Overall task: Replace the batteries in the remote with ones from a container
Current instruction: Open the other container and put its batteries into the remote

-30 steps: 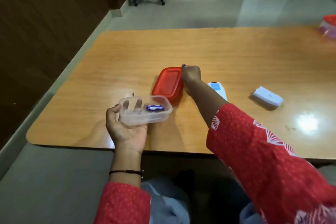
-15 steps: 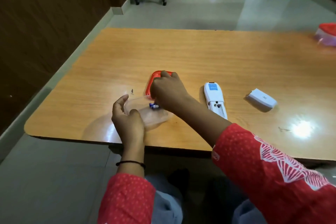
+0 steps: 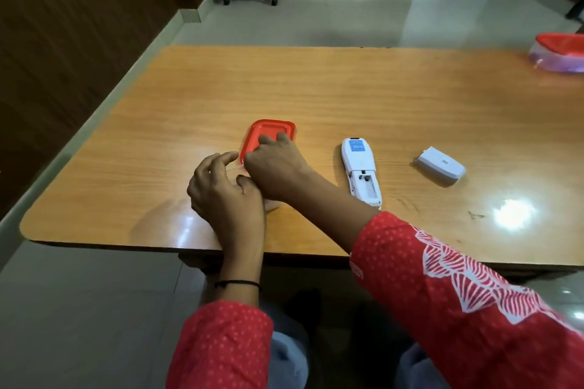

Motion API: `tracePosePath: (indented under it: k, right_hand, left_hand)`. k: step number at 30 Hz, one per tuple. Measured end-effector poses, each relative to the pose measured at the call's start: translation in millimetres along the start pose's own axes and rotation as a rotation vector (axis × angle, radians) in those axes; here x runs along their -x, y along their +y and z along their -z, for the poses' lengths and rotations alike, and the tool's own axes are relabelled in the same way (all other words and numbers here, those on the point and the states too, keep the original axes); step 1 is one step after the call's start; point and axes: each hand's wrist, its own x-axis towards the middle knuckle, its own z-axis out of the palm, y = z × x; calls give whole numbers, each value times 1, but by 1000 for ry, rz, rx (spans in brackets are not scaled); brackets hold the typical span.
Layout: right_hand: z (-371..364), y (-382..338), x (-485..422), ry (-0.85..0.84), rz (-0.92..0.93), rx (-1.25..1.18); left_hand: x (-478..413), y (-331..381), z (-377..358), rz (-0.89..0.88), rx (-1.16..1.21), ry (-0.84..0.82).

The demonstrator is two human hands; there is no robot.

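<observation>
Glossy orange-brown wooden worktop [image 3: 347, 98] carries a white plastic remote [image 3: 361, 171] lying back-up with its battery bay open and apparently empty, its white battery cover [image 3: 440, 164] well apart to the right, and a flat red plastic lid [image 3: 268, 133] just beyond both hands. The left hand [image 3: 226, 196] steadies a clear plastic container [image 3: 272, 204] while the right hand [image 3: 276, 164] digs into it, its grip hidden, so I cannot tell whether it holds a battery. A cell could slip and roll off the near edge, or go in reversed; the remote's blue label is too small to read.
</observation>
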Motion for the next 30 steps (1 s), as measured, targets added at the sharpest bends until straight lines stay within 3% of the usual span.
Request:
tracePosePath:
  k: [3,8,12,15,17,30]
  right_hand:
    - [-1,5,3,22,-2,-134]
    - [13,47,46,306,-265,-959]
    - [6,97,109,558,-512,-1387]
    - [-20,114,140,594,-713,-1372]
    - [-35,120,145,573,-795,-1383]
    - [-47,114,141,439,-615,-982]
  left_hand:
    - [2,2,2,2,22,17]
    - [9,14,7,-219,63,21]
    - [33,32,-17,-334,215,-338]
    - [55,39,-46,-362,149,-733]
    - [64,43,-60,-332,60,-863]
    - [69,44,-78,-326,17,-898]
